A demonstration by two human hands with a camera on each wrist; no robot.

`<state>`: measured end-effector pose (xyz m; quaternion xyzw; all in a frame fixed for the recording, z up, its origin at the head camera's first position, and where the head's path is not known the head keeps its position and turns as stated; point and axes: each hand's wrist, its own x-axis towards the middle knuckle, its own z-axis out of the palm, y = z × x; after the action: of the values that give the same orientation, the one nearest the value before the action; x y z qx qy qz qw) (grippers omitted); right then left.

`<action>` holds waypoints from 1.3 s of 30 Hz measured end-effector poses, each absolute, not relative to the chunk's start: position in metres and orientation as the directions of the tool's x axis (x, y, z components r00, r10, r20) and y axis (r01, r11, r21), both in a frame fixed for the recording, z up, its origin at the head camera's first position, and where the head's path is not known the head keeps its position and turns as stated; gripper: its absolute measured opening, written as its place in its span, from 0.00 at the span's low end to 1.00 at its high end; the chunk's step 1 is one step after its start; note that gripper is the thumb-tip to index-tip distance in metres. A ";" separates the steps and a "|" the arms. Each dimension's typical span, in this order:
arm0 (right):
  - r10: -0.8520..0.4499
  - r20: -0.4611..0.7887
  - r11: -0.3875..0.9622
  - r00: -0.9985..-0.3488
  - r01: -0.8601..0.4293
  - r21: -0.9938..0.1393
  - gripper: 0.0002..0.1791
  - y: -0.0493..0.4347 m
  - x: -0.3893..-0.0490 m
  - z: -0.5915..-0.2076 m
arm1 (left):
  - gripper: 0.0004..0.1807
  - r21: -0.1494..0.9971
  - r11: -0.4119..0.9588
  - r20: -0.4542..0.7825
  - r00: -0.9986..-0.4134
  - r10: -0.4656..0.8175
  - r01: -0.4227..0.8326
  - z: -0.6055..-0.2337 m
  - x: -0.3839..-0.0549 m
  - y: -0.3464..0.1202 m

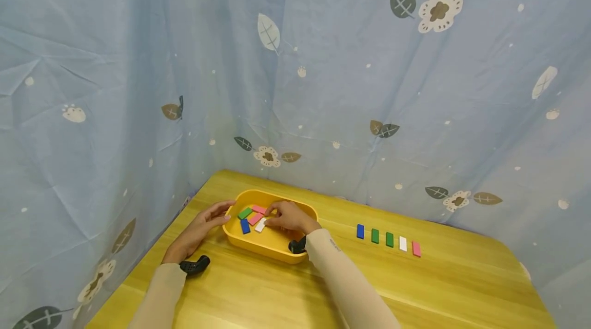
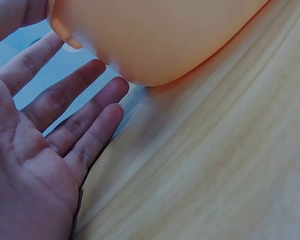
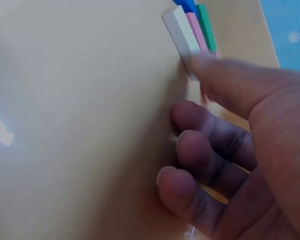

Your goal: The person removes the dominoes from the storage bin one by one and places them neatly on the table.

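My left hand [image 1: 203,226] is at the left end of a yellow plastic bin [image 1: 258,249]. Its thumb and index finger come right to the rim, and the other fingers [image 2: 102,125] stretch outside along the wall. Inside the bin my right hand [image 1: 288,216] bends down, its thumb tip overlapping one end of a white block [image 1: 260,225]. Its index finger is mostly hidden in the right wrist view, and I cannot tell whether it pinches the block. Beside the white block lie a blue block [image 1: 245,226], a green block [image 1: 244,213] and pink blocks [image 1: 255,219].
Right of the bin, a spaced row runs across the wooden table [image 1: 443,277]: a blue block [image 1: 360,231], green blocks [image 1: 375,236], a white block [image 1: 403,244] and a pink block [image 1: 416,249]. A patterned blue curtain [image 1: 341,93] surrounds the table's back and left.
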<state>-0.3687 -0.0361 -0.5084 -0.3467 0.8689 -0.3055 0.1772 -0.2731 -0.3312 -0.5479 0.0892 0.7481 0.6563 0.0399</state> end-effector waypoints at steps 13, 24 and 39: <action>-0.660 -0.080 0.655 -0.747 -0.520 -0.549 0.28 -0.045 -0.360 -0.503 | 0.29 0.989 0.123 0.057 -0.980 0.189 0.081 -0.543 -0.276 -0.332; -0.624 -0.062 0.698 -0.779 -0.520 -0.492 0.29 -0.048 -0.359 -0.500 | 0.30 0.987 0.127 0.073 -0.978 0.196 0.099 -0.541 -0.278 -0.332; -0.650 -0.059 0.706 -0.758 -0.573 -0.415 0.26 -0.051 -0.354 -0.508 | 0.29 0.987 0.136 0.059 -0.980 0.191 0.086 -0.548 -0.271 -0.332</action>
<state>-0.3542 -0.0509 -0.5076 -0.3330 0.9182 -0.1894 0.1007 -0.2709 -0.3321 -0.5484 0.0918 0.7525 0.6509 0.0404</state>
